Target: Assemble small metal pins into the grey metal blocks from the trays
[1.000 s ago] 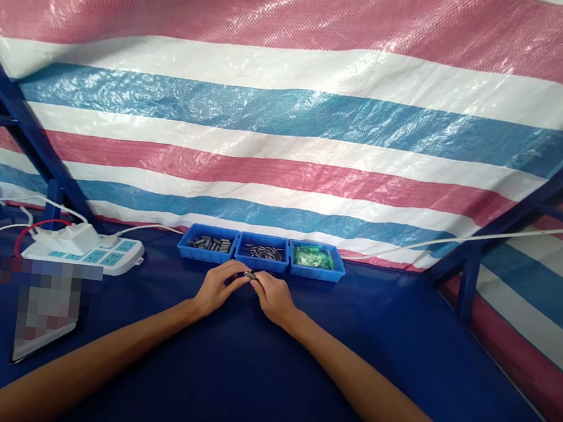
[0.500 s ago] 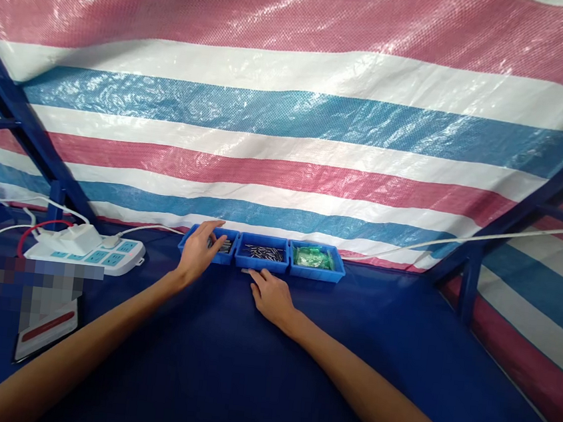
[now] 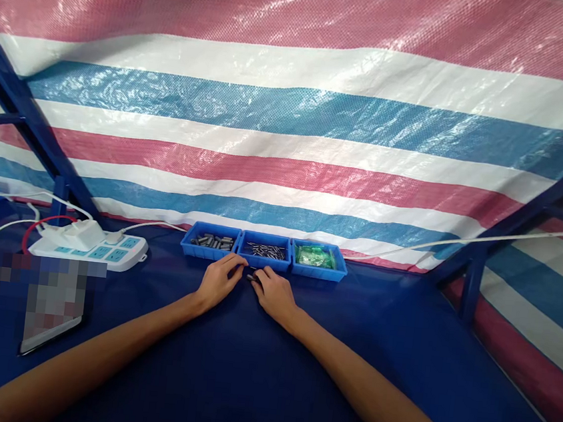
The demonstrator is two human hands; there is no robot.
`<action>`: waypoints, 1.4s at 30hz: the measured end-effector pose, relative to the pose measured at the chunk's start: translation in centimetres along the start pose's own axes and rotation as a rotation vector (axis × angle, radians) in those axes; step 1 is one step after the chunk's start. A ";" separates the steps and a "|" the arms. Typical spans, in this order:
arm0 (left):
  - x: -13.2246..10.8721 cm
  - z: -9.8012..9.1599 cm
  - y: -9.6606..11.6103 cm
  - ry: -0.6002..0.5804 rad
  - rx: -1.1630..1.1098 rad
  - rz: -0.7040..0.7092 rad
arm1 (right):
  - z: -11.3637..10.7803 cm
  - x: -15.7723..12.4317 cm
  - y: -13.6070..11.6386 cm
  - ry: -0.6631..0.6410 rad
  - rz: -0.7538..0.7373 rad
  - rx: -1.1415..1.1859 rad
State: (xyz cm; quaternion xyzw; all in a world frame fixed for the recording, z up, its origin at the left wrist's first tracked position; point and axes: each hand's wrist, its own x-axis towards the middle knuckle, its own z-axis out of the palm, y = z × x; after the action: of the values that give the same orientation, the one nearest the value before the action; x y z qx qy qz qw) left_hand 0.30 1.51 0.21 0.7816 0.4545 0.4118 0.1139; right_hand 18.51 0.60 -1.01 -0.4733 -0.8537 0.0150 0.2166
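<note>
My left hand point(image 3: 221, 280) is in front of the bins, its thumb and index fingertip pinched together on something too small to make out. Just to its right, my right hand point(image 3: 275, 292) is closed on a small dark grey cylinder point(image 3: 251, 277), whose end shows at the fingertips. The two hands nearly meet. Behind them stand three blue bins in a row. Grey metal cylinders point(image 3: 214, 241) lie in the left bin point(image 3: 205, 253). Thin shiny screws point(image 3: 266, 251) fill part of the middle bin point(image 3: 268, 263), and green and clear plastic packets point(image 3: 315, 256) are in the right bin point(image 3: 318, 273).
A white power strip point(image 3: 128, 259) with plugged-in adapters and cables sits at left on the blue table point(image 3: 223, 379). Nearer lies a partly blurred phone-like device point(image 3: 52, 336). Blue frame posts point(image 3: 471, 291) and a striped tarp point(image 3: 292, 111) stand behind. A white cable point(image 3: 510, 236) crosses at right.
My left hand has moved from above the left bin, right and nearer, beside my right hand. The cylinders in that bin now show fully. My right hand stays in about the same place, fingers more curled.
</note>
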 end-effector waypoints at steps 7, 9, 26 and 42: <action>0.1 0.0 0.1 -0.051 0.023 0.027 | 0.3 0.1 0.2 0.028 0.047 0.046; 0.1 0.1 -0.1 -0.065 0.000 0.049 | 0.2 0.1 0.3 0.067 0.054 0.111; -0.2 -0.1 0.0 -0.091 -0.055 0.053 | 0.1 0.0 0.4 0.130 0.005 0.173; -0.2 -0.5 0.5 -0.066 -0.082 0.059 | -0.4 0.0 0.1 0.113 0.007 0.129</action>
State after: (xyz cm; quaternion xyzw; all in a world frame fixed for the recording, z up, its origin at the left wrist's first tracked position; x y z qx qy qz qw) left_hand 0.18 0.99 0.73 0.8025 0.4098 0.4073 0.1488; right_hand 18.70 0.60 -0.69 -0.4612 -0.8358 0.0438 0.2945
